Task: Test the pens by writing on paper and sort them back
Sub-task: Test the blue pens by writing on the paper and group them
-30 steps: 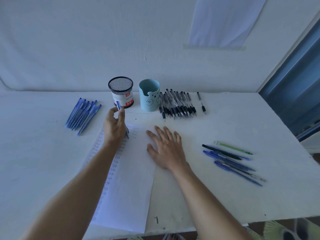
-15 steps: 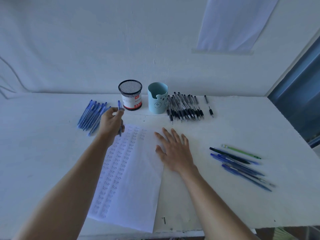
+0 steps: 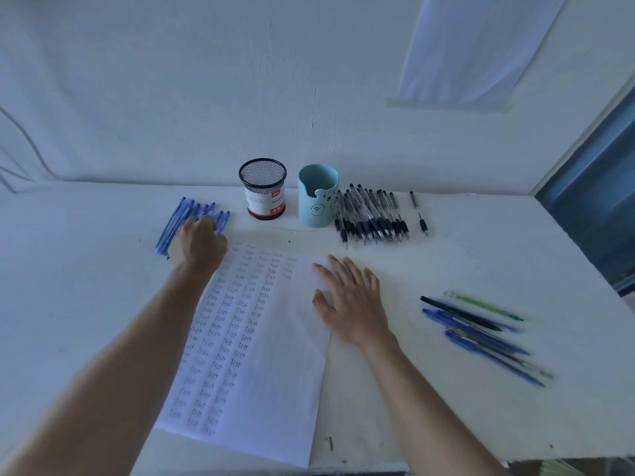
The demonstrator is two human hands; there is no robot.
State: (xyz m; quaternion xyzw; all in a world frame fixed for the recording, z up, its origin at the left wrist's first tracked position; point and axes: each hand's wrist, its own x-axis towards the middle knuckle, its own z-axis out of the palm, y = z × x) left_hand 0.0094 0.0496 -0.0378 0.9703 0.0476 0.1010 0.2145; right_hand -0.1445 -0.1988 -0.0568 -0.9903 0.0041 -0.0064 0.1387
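A white paper sheet (image 3: 268, 365) covered with rows of the written word "test" lies in the middle of the white table. My left hand (image 3: 197, 243) is over the right side of the row of blue pens (image 3: 173, 221) at the back left, fingers curled down round a blue pen among them. Its fingertips are hidden behind the back of the hand. My right hand (image 3: 350, 304) lies flat with spread fingers on the sheet's right edge. A row of black pens (image 3: 371, 214) lies at the back right.
A black mesh pen cup (image 3: 263, 188) and a teal bear-face cup (image 3: 318, 197) stand at the back by the wall. Several mixed blue, black and green pens (image 3: 481, 331) lie to the right. One black pen (image 3: 419, 214) lies in two pieces beside the black row.
My left hand has carried the blue pen from above the sheet's top edge leftward and down onto the blue pen row. My right hand stayed flat on the sheet.
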